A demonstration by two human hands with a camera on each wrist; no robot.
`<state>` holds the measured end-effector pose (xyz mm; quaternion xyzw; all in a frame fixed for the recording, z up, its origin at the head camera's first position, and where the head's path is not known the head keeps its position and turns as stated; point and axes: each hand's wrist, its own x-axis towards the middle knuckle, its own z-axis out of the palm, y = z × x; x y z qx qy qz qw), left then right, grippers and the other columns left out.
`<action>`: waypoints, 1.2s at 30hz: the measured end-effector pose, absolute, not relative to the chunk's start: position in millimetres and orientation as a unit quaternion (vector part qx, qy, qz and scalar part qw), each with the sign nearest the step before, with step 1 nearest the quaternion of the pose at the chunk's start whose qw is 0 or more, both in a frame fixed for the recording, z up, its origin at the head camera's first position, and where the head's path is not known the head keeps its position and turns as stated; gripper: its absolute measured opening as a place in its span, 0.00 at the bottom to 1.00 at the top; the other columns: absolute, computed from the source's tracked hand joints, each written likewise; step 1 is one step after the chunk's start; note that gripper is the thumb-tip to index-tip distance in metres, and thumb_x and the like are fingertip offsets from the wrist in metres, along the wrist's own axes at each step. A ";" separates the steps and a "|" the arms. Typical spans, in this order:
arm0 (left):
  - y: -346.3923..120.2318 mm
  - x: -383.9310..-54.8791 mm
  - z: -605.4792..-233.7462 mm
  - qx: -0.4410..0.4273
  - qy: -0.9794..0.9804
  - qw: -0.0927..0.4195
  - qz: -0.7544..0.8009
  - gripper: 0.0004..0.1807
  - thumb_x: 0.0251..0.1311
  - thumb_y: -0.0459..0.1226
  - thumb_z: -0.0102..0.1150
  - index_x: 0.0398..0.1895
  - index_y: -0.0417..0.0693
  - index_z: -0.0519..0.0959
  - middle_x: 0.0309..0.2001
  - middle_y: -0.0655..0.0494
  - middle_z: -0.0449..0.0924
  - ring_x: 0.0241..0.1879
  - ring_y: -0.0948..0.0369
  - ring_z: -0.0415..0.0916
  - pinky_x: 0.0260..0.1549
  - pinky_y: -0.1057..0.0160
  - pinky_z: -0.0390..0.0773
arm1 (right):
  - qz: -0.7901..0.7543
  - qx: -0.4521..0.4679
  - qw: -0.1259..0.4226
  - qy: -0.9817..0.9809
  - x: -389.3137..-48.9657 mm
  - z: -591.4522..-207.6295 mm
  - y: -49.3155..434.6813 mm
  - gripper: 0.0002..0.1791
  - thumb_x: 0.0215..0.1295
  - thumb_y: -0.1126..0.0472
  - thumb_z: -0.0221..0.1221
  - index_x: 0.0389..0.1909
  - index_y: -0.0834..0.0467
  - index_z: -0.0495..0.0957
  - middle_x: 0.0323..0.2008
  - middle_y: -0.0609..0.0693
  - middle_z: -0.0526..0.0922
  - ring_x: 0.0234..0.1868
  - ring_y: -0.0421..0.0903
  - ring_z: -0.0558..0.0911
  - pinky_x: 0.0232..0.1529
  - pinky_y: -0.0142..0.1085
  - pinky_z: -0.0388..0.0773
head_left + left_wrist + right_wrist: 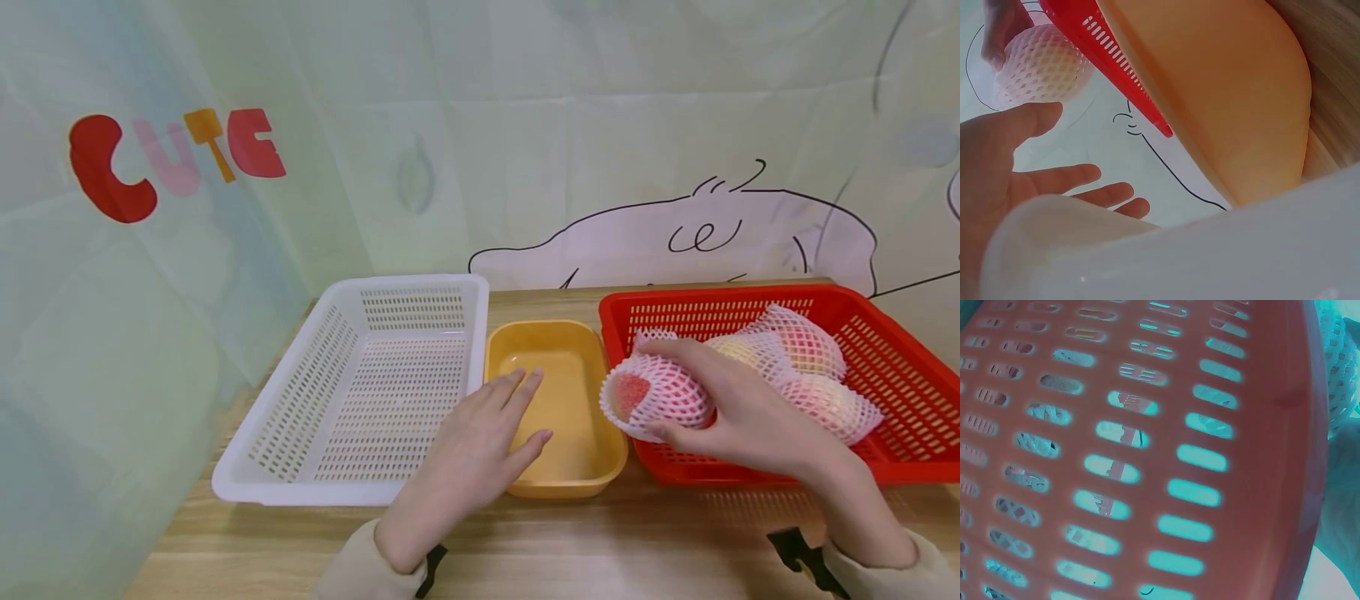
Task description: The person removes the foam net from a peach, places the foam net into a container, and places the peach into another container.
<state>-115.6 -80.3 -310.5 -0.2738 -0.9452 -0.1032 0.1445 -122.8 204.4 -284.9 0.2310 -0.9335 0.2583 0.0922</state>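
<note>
My right hand (742, 408) grips a round reddish fruit (667, 398) in a white foam net, thumb below and fingers over the top. The fruit is held at the left rim of the red basket (761, 475), its bare reddish end facing left. In the right wrist view the basket wall hides most of the hand. My left hand (480, 429) has its fingers spread between the white basket (348, 492) and the yellow tub (566, 490), with nothing in its grasp. Its fingertips overlap the tub in the head view.
More net-wrapped fruits (813, 400) lie in the red basket on the right. All the containers stand side by side on a wooden table (300, 546). Behind them hangs a pale printed cloth (465, 167) with the word CUTE.
</note>
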 end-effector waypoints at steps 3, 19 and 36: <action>-79.6 -115.5 -310.8 -0.275 -0.945 0.142 -0.104 0.35 0.64 0.54 0.54 0.70 0.49 0.64 0.65 0.48 0.71 0.63 0.50 0.72 0.59 0.50 0.73 | 0.261 0.230 0.097 -0.932 -122.4 -285.4 202.9 0.41 0.48 0.42 0.71 0.64 0.37 0.65 0.60 0.43 0.75 0.58 0.48 0.76 0.53 0.59 0.76; -72.9 -113.7 -314.0 -0.284 -0.941 0.143 -0.117 0.36 0.64 0.55 0.53 0.72 0.50 0.61 0.65 0.51 0.72 0.62 0.53 0.73 0.57 0.54 0.76 | 0.367 0.167 0.100 -0.910 -120.7 -286.2 182.9 0.34 0.56 0.47 0.66 0.63 0.41 0.65 0.54 0.53 0.78 0.47 0.51 0.78 0.40 0.46 0.81; -65.2 -108.5 -313.0 -0.295 -0.934 0.138 -0.146 0.37 0.66 0.61 0.43 0.71 0.51 0.62 0.65 0.54 0.72 0.63 0.56 0.72 0.57 0.55 0.76 | 0.473 0.155 0.074 -0.864 -113.9 -292.7 160.2 0.28 0.65 0.52 0.60 0.64 0.49 0.63 0.55 0.54 0.75 0.50 0.52 0.78 0.44 0.45 0.84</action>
